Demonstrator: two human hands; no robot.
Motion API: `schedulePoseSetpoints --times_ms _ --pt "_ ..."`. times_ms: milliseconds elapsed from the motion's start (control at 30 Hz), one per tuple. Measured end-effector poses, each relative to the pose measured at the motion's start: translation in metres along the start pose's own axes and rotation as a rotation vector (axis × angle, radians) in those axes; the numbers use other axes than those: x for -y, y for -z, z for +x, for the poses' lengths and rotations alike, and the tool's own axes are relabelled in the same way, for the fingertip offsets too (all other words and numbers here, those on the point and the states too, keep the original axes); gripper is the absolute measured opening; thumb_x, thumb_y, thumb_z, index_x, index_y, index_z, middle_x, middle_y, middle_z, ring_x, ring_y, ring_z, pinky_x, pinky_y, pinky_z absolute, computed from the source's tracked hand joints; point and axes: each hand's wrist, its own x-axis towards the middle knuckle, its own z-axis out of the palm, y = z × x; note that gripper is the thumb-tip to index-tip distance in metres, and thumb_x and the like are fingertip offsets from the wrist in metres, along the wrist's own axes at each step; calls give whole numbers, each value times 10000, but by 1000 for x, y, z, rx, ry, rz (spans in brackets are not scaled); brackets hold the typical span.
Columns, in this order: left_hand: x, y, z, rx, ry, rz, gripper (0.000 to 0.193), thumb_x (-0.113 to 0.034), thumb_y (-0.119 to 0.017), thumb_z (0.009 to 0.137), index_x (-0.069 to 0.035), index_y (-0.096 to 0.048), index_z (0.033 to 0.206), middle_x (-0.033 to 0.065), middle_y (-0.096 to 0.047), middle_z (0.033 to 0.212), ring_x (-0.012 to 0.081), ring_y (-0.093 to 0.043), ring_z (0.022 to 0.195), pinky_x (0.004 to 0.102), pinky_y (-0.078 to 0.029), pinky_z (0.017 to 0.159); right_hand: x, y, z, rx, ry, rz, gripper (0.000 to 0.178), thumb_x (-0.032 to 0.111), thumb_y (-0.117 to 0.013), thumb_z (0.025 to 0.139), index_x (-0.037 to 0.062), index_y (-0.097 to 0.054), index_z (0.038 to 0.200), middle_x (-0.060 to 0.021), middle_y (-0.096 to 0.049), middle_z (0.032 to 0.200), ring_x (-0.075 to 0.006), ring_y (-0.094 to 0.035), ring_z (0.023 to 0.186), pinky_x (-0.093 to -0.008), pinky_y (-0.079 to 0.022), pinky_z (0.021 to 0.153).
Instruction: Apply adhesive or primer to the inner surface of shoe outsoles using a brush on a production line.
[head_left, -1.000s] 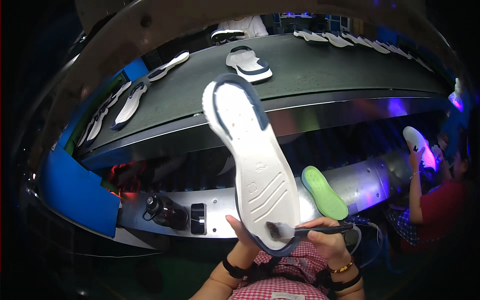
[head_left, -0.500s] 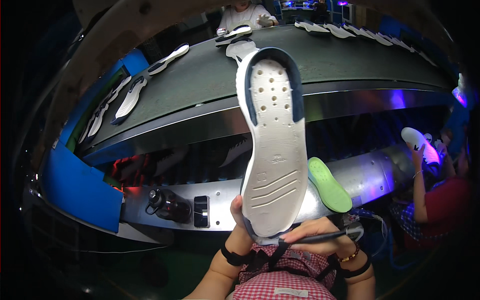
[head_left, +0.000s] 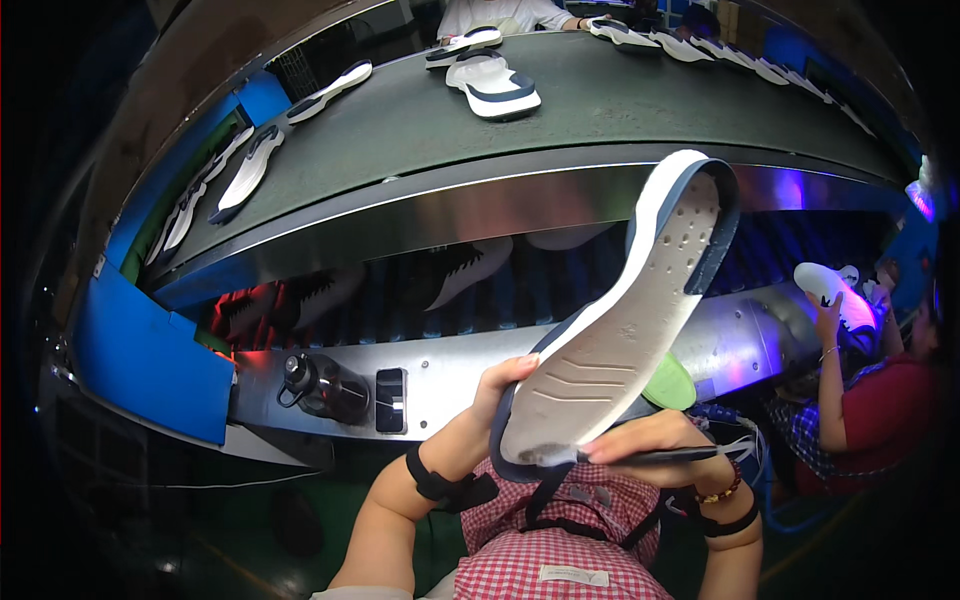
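One long conveyor belt (head_left: pixel 600 110) carries finished soles past. Below it, the shoe sole (head_left: pixel 620 330) stands tilted, toe up to the right, its heel gripped by the left hand (head_left: pixel 500 385). The right hand (head_left: pixel 645 440) pinches a dark brush (head_left: pixel 660 457) at the heel rim, so coating seems underway; next likely needs turning the sole. The bristles are hidden.

Shoe factory assembly line.
Conveyor belt (head_left: pixel 600 110) beyond the held sole (head_left: pixel 620 330) carries more soles (head_left: pixel 495 88); a co-worker (head_left: pixel 850 400) sits to its right.
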Motion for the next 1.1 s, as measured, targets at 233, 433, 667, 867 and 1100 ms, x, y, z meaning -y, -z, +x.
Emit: schedulePoseSetpoints --times_ms 233,433,667,867,1100 --pt "-6 2 9 147 165 -61 565 -335 -549 805 31 -448 1224 211 -547 1149 269 -589 973 368 -461 871 10 6 -5 163 35 21 246 -4 -660 731 34 -642 973 -112 -646 1018 -235 -635 921 -296 -510 805" --pt "-6 -9 10 63 294 188 552 -350 -577 804 26 -476 1195 180 -571 1074 219 -581 913 318 -454 812 0 11 -4 284 -7 -171 266 70 -620 769 127 -637 1028 -21 -647 1039 -185 -632 925 -272 -517 770" --pt "-7 -13 11 88 342 217 590 -398 -576 808 18 -464 1211 182 -562 1086 213 -577 926 318 -457 810 -1 27 -7 285 1 -215 257 95 -611 772 134 -644 1024 -24 -648 1037 -188 -624 943 -283 -505 800" --pt "-6 -4 9 119 380 287 636 -442 -560 814 13 -434 1240 185 -540 1108 206 -562 957 310 -463 798 18 44 -1 451 -131 -311 263 67 -600 770 136 -647 1019 -29 -646 1040 -225 -619 944 -313 -490 823" --pt "-11 -1 6 130 385 420 625 -432 -560 814 14 -439 1236 187 -541 1102 216 -576 940 316 -469 799 31 53 2 516 -199 -442 341 12 -624 699 138 -635 1015 -36 -642 1043 -233 -623 913 -321 -502 772"
